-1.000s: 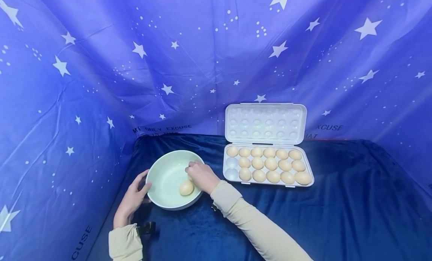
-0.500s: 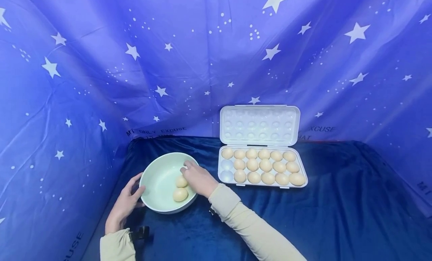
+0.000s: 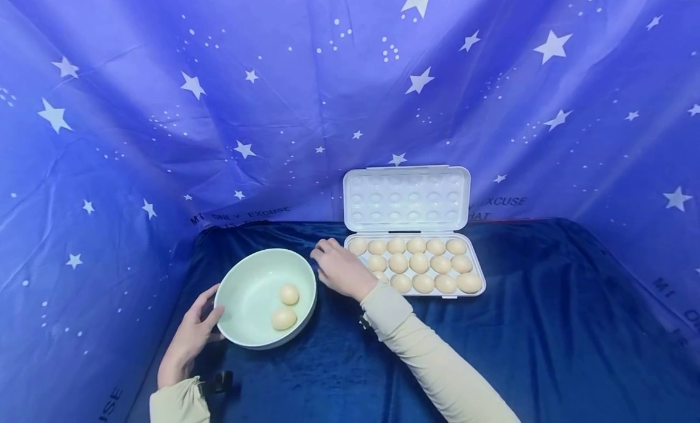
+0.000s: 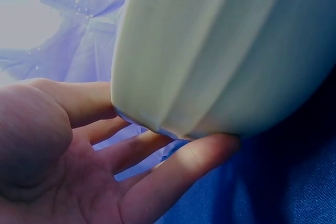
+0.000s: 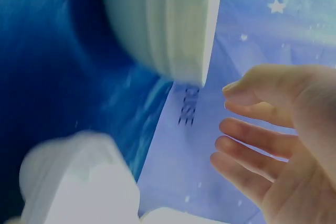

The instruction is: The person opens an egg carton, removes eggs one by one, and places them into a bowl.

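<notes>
The light green bowl (image 3: 246, 298) stands on the blue cloth with two eggs in it, one egg (image 3: 288, 294) behind the other egg (image 3: 284, 318). At its left side my left hand (image 3: 188, 335) grips the rim, thumb on top; in the left wrist view, fingers (image 4: 178, 166) touch the ribbed outside of the bowl (image 4: 210, 51). Between bowl and egg box my right hand (image 3: 346, 270) hovers with nothing in it, its fingers (image 5: 257, 132) relaxed and apart. The white egg box (image 3: 481, 280) holds several eggs (image 3: 418, 263); the right hand covers its left end.
The egg box's lid (image 3: 407, 198) stands raised at the back, near the starry blue curtain (image 3: 284, 119). Dark blue cloth (image 3: 328, 374) covers the table. In the right wrist view, a white box part (image 5: 89, 182) shows at lower left.
My right hand lets go of an egg in the bowl, then leaves the bowl and moves right towards the egg box. The left hand stays on the rim. The head view shifts slightly.
</notes>
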Available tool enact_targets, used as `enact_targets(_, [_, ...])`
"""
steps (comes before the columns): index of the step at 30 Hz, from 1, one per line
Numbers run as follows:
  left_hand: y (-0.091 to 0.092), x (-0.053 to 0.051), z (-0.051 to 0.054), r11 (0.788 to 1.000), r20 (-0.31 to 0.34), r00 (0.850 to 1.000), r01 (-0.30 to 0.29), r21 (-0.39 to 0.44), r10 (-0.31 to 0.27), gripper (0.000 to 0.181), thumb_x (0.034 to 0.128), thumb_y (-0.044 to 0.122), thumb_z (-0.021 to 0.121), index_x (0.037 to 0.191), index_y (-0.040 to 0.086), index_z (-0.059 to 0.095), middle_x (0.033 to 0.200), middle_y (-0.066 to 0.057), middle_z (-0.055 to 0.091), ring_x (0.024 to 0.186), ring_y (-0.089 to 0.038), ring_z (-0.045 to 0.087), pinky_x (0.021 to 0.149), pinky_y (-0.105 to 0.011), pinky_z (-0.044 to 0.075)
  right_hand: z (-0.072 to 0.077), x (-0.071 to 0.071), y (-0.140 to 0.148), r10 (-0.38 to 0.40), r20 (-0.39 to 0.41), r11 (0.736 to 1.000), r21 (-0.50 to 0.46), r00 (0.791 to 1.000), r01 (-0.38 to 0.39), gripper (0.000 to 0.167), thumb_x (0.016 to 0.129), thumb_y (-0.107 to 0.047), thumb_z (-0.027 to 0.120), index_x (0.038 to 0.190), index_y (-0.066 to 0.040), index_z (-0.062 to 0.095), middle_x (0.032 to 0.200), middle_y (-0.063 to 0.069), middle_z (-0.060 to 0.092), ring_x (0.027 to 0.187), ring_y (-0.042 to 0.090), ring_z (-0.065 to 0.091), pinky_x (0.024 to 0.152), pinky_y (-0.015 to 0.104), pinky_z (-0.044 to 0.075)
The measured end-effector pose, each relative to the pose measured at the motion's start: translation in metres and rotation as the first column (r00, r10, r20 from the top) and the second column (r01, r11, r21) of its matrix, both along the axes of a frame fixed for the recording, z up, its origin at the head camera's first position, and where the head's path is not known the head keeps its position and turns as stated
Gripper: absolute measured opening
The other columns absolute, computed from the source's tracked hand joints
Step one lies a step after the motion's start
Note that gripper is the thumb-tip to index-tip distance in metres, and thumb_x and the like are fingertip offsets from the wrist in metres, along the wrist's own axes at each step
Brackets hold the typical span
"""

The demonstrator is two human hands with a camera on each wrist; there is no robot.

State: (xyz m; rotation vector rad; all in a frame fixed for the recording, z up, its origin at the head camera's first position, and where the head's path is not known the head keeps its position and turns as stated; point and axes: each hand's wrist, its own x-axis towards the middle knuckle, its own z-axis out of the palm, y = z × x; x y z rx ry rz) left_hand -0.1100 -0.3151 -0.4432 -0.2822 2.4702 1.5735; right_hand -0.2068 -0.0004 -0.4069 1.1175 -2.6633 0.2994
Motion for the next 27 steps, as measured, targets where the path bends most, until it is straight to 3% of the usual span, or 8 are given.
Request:
enact_targets(5, [-0.001,0.0,0.001,1.0,-0.016,1.0,-0.003,0.011,0.003,0.057,0.1072,0.016,0.045,0.157,0.009,0.019,0.156,-0.027,0.029,0.103,-0.025,0.064,0.071,-0.032,0.061,-0.002,-0.015,0.02,-0.056,-0.009,0.998,0.011,0.998,0.056,0.026,0.086,-0.007,0.069,0.111,0.002,0.063,0.106,0.014,0.061,0.099,0.03,0.056,0.093,0.038,0.05])
enact_targets(14, [0.0,0.0,0.001,1.0,-0.008,1.0,-0.007,0.016,0.007,0.056,0.1073,0.016,0.044,0.157,0.01,0.02,0.155,-0.027,0.031,0.106,-0.029,0.064,0.073,-0.035,0.061,-0.027,-0.04,0.049,-0.117,0.0,0.993,0.014,0.993,0.117,0.028,0.082,0.006,0.065,0.11,0.005,0.06,0.104,0.018,0.06,0.095,0.032,0.056,0.084,0.041,0.055])
enact_targets(20, [0.001,-0.001,0.0,1.0,-0.015,1.0,-0.004,0.001,0.004,0.056,0.1071,0.017,0.045,0.157,0.009,0.021,0.154,-0.027,0.032,0.107,-0.031,0.064,0.074,-0.038,0.062,-0.035,-0.049,0.054,-0.153,-0.01,0.988,0.022,0.988,0.153,0.028,0.079,0.002,0.073,0.106,0.004,0.062,0.1,0.018,0.06,0.093,0.033,0.056,0.077,0.041,0.057])
enact_targets(27, [0.0,0.0,0.0,1.0,-0.029,0.999,-0.015,0.018,0.016,0.054,0.1067,0.015,0.046,0.156,0.008,0.024,0.154,-0.027,0.033,0.104,-0.03,0.064,0.071,-0.035,0.062,-0.039,-0.057,0.05,-0.172,0.084,0.985,0.001,0.981,0.173,0.01,0.089,0.001,0.062,0.098,0.002,0.066,0.1,0.018,0.059,0.092,0.034,0.054,0.074,0.044,0.057])
